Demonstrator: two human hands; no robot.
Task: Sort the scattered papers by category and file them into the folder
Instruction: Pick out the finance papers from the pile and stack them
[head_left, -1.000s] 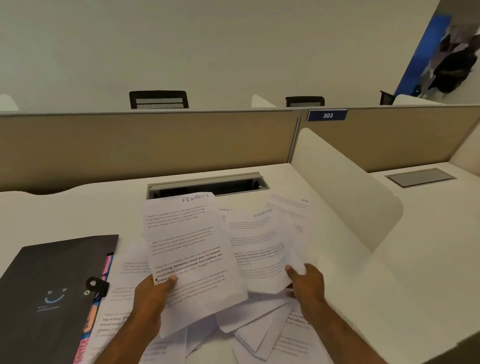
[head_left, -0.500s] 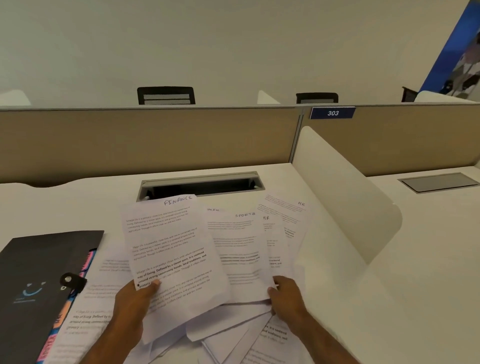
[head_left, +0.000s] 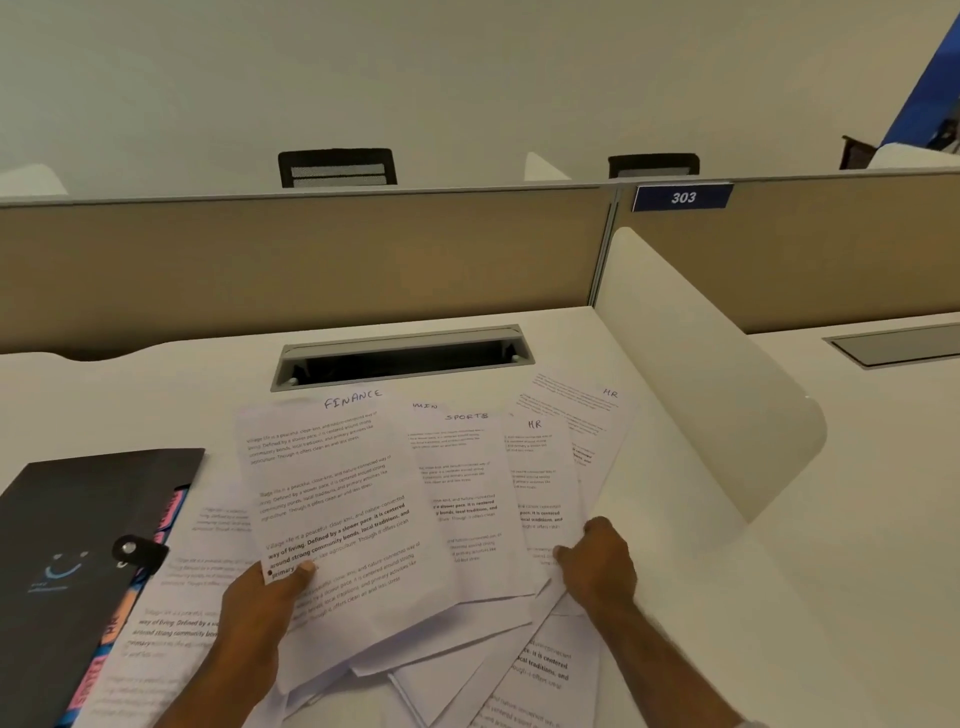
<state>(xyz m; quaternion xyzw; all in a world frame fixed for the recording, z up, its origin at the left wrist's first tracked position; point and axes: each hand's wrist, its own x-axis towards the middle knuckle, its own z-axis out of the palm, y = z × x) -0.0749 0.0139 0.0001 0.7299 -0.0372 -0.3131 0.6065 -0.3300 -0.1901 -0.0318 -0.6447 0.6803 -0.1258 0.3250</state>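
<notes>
A white desk (head_left: 156, 395) seen from above, with printed papers fanned across its middle. At about 8 o'clock lies a black folder (head_left: 78, 545), closed with a snap tab, with coloured index tabs showing along its right edge; it lies well to the left of both hands, and loose sheets (head_left: 171, 613) lie just beside it, tucked partly under the fan. Right of the folder, at about 7 o'clock, the left hand (head_left: 260, 603) grips the lower left edge of a sheet headed FINANCE (head_left: 332, 499), thumb curled over the print and fingers hidden beneath the paper. This sheet is the top one and tilts slightly to the left. Behind it, toward 12 o'clock, a sheet whose heading is mostly covered peeks out, then a sheet headed SPORTS (head_left: 462, 467), then a sheet headed HR (head_left: 535, 467), each overlapping the next. At about 5 o'clock the right hand (head_left: 597, 561) pinches the lower right corner of these fanned sheets, fingers curled around their edge. A second HR sheet (head_left: 576, 410) lies flat at about 1 o'clock, partly under the fan. More sheets (head_left: 519, 670) lie in a loose pile below both hands at 6 o'clock.
</notes>
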